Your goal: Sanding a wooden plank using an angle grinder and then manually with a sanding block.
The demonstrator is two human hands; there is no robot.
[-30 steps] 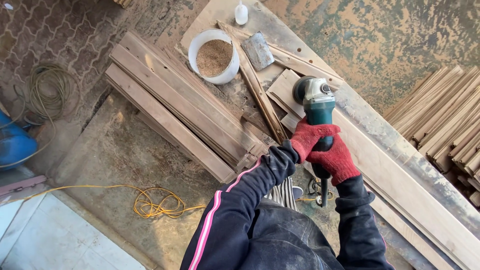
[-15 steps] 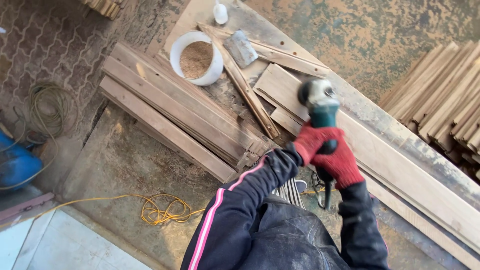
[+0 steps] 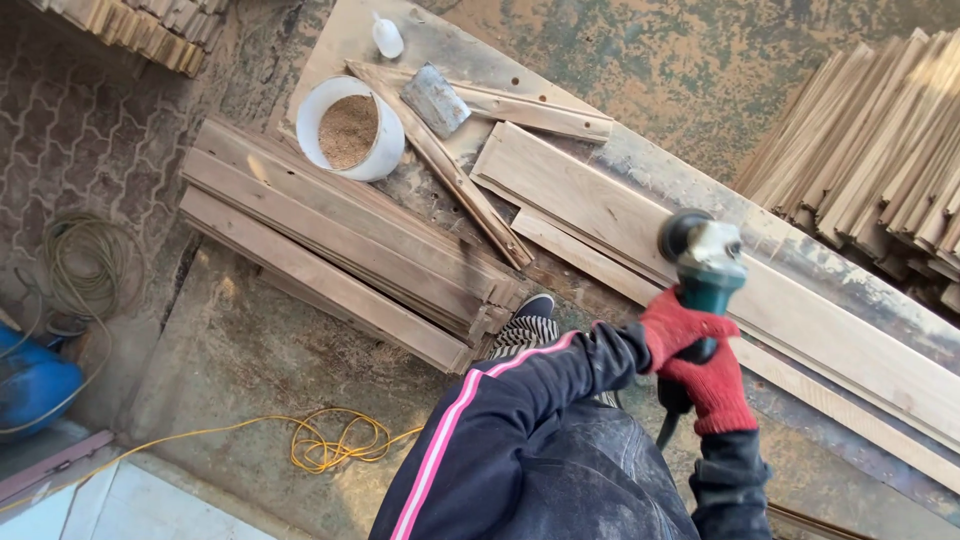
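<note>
Both hands in red gloves clenched on the grinder [image 3: 703, 268]: left hand [image 3: 676, 326] fingers wrapped round the teal body near the head, right hand [image 3: 718, 388] just behind on the rear grip. Disc end sits over the long pale plank [image 3: 640, 215], right at its surface; actual contact can't be told. Plank lies diagonally on the floor [image 3: 250, 340] across a stained board, thinner slats beside it. Looks mid-job: no clear line between sanded and unsanded wood, so most of the plank length probably remains. Further out: plank stack [image 3: 330, 245], white bucket [image 3: 352, 125] of sawdust, trowel [image 3: 435, 98], yellow cord [image 3: 320, 445], slat pile [image 3: 880, 150] upper right
</note>
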